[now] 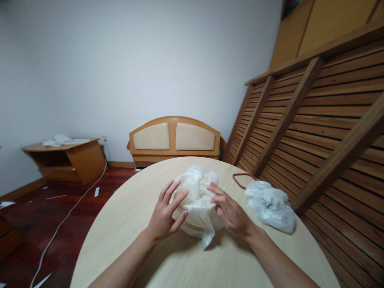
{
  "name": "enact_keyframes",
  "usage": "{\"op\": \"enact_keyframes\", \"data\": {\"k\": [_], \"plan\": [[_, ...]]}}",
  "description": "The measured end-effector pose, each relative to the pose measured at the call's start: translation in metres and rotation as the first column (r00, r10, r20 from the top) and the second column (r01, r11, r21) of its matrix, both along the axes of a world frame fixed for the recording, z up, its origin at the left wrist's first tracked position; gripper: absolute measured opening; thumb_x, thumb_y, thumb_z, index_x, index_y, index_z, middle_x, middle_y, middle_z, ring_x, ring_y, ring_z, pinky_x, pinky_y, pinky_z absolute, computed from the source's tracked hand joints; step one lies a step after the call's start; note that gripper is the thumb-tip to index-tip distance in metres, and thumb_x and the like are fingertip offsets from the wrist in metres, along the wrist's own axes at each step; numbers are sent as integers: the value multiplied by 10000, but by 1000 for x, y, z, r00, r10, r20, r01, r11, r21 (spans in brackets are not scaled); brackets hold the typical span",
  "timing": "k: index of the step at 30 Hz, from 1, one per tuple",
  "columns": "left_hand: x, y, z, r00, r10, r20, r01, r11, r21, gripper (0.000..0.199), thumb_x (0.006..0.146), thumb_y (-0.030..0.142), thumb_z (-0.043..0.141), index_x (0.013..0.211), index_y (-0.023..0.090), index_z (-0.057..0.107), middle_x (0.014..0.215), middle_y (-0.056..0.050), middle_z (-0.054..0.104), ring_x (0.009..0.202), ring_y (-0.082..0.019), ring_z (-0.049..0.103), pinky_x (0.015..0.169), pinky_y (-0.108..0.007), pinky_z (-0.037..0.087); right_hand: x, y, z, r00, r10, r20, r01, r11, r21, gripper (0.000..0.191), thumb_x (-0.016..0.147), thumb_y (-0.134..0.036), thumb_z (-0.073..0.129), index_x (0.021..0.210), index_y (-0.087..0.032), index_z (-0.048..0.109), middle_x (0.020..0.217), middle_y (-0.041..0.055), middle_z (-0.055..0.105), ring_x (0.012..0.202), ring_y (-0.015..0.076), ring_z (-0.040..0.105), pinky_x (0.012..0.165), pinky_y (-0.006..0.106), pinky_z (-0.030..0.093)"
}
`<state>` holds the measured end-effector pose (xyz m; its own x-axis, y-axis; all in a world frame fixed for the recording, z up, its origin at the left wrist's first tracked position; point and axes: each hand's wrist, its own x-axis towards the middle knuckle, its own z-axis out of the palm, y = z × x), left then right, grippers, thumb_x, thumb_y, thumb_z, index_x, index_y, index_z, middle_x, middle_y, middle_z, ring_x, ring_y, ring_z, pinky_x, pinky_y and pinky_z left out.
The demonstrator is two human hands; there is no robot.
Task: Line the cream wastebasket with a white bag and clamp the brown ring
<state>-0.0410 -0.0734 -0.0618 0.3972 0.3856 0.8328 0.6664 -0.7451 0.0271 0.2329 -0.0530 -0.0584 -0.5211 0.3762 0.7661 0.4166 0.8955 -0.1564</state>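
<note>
A crumpled white plastic bag (198,200) lies in a loose heap on the round table, one corner trailing toward me. My left hand (168,210) is at its left side, fingers spread and the fingertips touching the plastic. On the right side, my right hand (232,212) rests its fingertips against the bag, fingers apart and slightly bent. Neither hand visibly grips the plastic. Whether anything is inside the bag cannot be made out.
Farther right on the pale table (126,224) sits a second bunched plastic bag (270,206), beside a brown loop-shaped handle (240,175). A slatted wooden frame (300,120) leans along the right. Behind stand a headboard (172,136) and a low cabinet (90,160); a cable (69,218) crosses the floor.
</note>
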Motion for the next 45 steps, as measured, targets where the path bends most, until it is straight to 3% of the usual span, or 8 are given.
{"op": "enact_keyframes", "data": {"k": [6,12,16,20,28,34,41,45], "plan": [[-2,2,5,997,-71,-6,71,997,14,242,909,150,580,1146,199,591,1224,-123,656,1335,-314,469,1059,-522,486,1,2,5,999,-35,-25,39,984,174,342,923,-59,513,1204,-225,613,1247,101,697,1276,225,608,1041,410,550],[3,5,3,994,-89,67,84,995,62,183,907,116,615,1063,212,622,1015,-75,694,1223,-273,550,1005,-467,525,12,8,7,975,-178,-134,202,959,197,295,928,-111,582,1140,-268,714,1039,46,770,975,210,722,894,370,585],[11,-4,3,990,-124,70,118,990,81,129,915,145,621,1025,210,638,951,-64,691,1191,-260,563,996,-448,520,12,5,12,949,-259,-180,279,956,95,148,924,-210,580,940,-239,724,915,48,759,901,236,706,838,399,558],[21,-15,5,991,-131,34,126,984,128,74,922,183,620,982,213,651,921,-45,709,1196,-245,564,1094,-468,426,3,-3,17,920,-256,-297,224,965,-139,241,972,-332,497,1070,-223,689,1028,74,740,988,244,693,878,393,550],[30,-31,13,964,-224,-142,252,939,234,80,931,223,616,967,226,688,868,11,735,1020,-158,638,1186,-381,314,-10,-7,23,789,-346,-507,-16,814,-581,449,880,-488,664,1238,-217,672,1242,112,714,1046,243,693,906,379,566],[35,-30,10,932,-287,-221,337,911,238,89,932,168,624,963,217,692,824,36,727,924,-123,645,1202,-348,276,-6,-1,24,723,-381,-577,-139,737,-662,352,738,-509,798,894,-193,787,892,86,792,811,231,723,764,343,575],[32,-27,6,913,-304,-270,365,906,215,79,916,176,652,973,211,693,815,31,717,911,-126,633,1191,-341,277,1,10,20,546,-441,-712,-230,739,-634,400,659,-540,856,851,-201,766,842,59,773,746,200,686,695,304,542],[32,-27,6,907,-323,-269,384,897,219,75,919,190,646,974,207,692,806,34,712,890,-126,630,1191,-338,276,5,17,16,628,-459,-628,-168,708,-686,475,603,-582,869,815,-179,734,793,63,745,718,206,666,672,311,529]]}}
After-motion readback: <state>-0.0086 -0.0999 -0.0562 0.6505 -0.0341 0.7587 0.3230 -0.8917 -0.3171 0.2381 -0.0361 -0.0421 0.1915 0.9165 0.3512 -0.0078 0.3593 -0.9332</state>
